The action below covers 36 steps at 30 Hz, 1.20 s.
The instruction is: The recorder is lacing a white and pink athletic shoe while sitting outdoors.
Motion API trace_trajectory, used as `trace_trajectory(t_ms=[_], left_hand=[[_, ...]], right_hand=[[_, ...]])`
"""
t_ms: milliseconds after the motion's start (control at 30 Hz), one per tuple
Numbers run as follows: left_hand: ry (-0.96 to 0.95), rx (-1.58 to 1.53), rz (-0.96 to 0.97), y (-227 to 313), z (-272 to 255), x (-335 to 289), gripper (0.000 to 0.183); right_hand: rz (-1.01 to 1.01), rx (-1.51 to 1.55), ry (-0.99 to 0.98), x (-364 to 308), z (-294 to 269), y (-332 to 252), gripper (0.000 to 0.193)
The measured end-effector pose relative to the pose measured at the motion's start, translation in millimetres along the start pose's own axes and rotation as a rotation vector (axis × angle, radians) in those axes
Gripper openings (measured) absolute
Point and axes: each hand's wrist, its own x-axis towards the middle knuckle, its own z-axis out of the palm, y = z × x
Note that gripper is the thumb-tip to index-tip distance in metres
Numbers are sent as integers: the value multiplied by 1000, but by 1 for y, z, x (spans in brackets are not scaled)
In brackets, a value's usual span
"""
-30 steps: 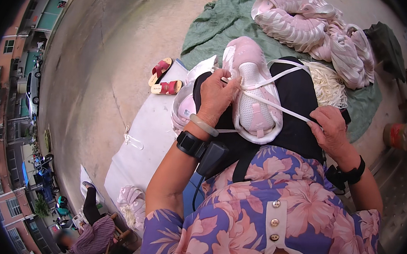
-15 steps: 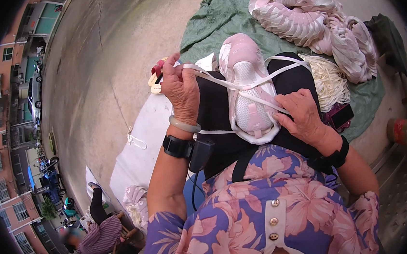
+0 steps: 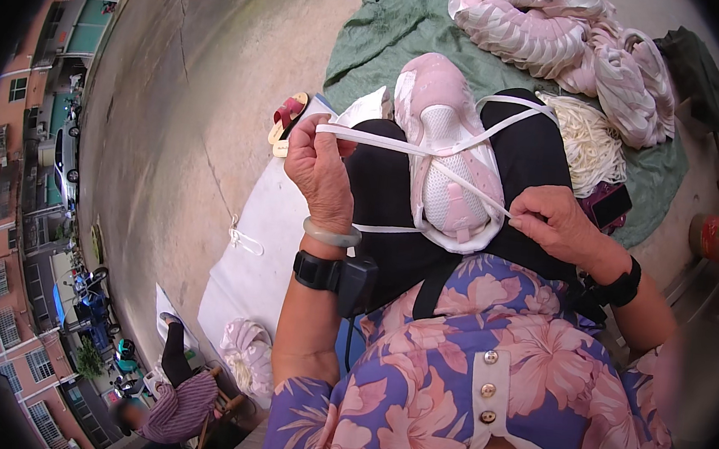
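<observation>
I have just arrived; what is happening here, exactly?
The left hand holds white lace out leftward; the right hand pinches another stretch near the heel end. The lace crosses a pink and white sneaker upper on the person's black-clothed lap. Similar uppers and loose cream laces lie on green cloth.

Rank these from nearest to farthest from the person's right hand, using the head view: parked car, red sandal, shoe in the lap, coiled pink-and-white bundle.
From the right hand:
1. Shoe: just to its left.
2. Coiled bundle: ahead, on the green cloth.
3. Red sandal: well off to the left.
4. Parked car: far left, in the background.
</observation>
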Motion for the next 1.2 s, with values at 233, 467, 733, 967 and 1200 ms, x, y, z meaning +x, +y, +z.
trace_trajectory(t_ms=[233, 467, 733, 967, 1200], left_hand=[[-152, 10, -190, -16, 6, -20, 12], [-381, 211, -157, -34, 19, -45, 10], [-382, 397, 129, -31, 19, -55, 7], [-328, 228, -7, -31, 17, -48, 5], [-435, 347, 150, -9, 29, -39, 9]], right_hand=[[265, 117, -227, -70, -48, 12, 7], [934, 283, -245, -178, -69, 84, 5], [1041, 295, -141, -224, -78, 107, 9], [421, -81, -158, -111, -59, 51, 9], [-484, -749, 308, 59, -1, 19, 30]])
